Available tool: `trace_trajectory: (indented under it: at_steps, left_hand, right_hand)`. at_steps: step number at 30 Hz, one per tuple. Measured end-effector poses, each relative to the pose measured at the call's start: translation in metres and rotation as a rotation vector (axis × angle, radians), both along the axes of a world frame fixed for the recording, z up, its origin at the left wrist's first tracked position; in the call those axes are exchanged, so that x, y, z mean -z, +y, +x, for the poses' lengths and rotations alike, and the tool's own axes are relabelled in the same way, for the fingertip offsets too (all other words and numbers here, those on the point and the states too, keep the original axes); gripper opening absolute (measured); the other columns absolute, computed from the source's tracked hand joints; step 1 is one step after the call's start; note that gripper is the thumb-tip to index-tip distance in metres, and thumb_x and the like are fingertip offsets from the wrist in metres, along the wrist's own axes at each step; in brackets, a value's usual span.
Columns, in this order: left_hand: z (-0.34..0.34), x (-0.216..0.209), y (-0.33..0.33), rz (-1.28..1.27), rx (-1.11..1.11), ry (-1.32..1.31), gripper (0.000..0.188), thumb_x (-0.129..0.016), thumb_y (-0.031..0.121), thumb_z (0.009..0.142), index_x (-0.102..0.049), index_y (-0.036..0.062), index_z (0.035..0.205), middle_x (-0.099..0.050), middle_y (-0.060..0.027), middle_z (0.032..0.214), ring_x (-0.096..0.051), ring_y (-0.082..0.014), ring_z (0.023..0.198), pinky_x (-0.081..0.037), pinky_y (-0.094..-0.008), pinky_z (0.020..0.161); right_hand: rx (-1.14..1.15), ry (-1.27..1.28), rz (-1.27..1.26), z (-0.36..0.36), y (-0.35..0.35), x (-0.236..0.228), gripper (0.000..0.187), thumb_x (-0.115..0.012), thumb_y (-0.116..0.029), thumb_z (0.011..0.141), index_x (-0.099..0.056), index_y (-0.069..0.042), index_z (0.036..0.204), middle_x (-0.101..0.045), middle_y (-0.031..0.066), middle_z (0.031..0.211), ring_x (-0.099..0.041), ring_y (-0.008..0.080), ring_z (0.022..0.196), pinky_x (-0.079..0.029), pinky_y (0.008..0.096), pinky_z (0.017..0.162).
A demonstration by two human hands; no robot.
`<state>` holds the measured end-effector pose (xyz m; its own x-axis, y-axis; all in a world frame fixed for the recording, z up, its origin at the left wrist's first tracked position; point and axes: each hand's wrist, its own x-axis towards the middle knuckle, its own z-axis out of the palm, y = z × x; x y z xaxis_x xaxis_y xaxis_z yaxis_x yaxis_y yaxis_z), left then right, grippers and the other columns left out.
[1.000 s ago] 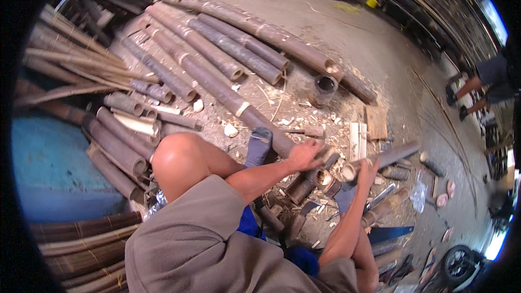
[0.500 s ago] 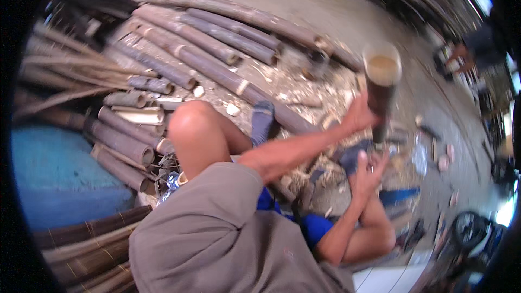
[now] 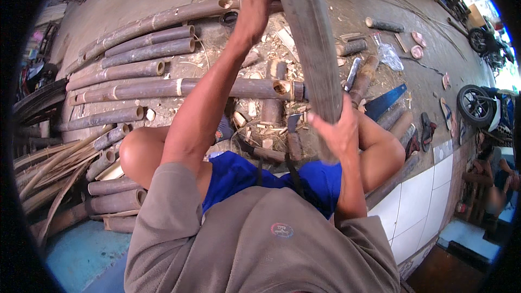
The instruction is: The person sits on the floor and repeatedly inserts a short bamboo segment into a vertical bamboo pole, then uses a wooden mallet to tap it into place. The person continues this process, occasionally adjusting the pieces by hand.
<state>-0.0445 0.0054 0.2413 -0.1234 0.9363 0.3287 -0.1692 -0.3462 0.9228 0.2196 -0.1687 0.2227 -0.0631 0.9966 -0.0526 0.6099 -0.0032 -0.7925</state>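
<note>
A grey-brown bamboo pole (image 3: 309, 27) stands tilted in front of me, its upper end beyond the top edge of the head view. Against its left side, high up, is my left hand (image 3: 254, 13), closed on the pole with some fingers hidden behind it. Lower down, my right hand (image 3: 339, 130) grips the pole from the right, the thumb reaching toward its front. The pole's lower end is blurred between my bent knees. Beneath it, a notched bamboo pole (image 3: 233, 88) lies across the floor among wood chips.
Several bamboo poles (image 3: 146, 54) lie at the left, with split strips (image 3: 59, 171) nearer me. To the right are a blue-bladed saw (image 3: 385, 103), a knife (image 3: 353, 73), a plastic bag (image 3: 389, 57), sandals (image 3: 427, 130) and white tiles (image 3: 412, 201). Another person (image 3: 491, 176) is at the far right.
The view has swung to the right. The bamboo, held only by my left hand before, now tilts with its long side toward me, and my right hand has come onto its lower part.
</note>
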Motion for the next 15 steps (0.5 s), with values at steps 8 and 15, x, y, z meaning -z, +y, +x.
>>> trace_trajectory:
  at_steps: [8, 15]
  left_hand:
    - [-0.043, 0.249, -0.091, -0.417, 0.165, 1.655, 0.088, -0.081, 0.065, 0.076, -0.056, 0.0142, 0.143, -0.065, -0.0223, 0.133, -0.059, -0.0421, 0.129, -0.044, -0.0627, 0.106]
    - [-0.052, 0.235, -0.071, -0.352, 0.075, 1.712, 0.084, -0.092, 0.044, 0.064, -0.055, 0.0197, 0.135, -0.063, -0.0146, 0.128, -0.059, -0.0402, 0.126, -0.045, -0.0642, 0.101]
  right_hand:
    - [0.093, 0.346, -0.642, 0.063, -0.119, 0.002, 0.065, -0.084, -0.034, 0.086, -0.061, 0.003, 0.134, -0.071, 0.0132, 0.114, -0.066, 0.0200, 0.106, -0.053, 0.0386, 0.096]
    - [0.261, 0.458, -0.749, 0.079, -0.176, 0.005, 0.067, -0.083, -0.041, 0.084, -0.062, 0.002, 0.130, -0.069, 0.0094, 0.109, -0.064, 0.0190, 0.098, -0.052, 0.0354, 0.089]
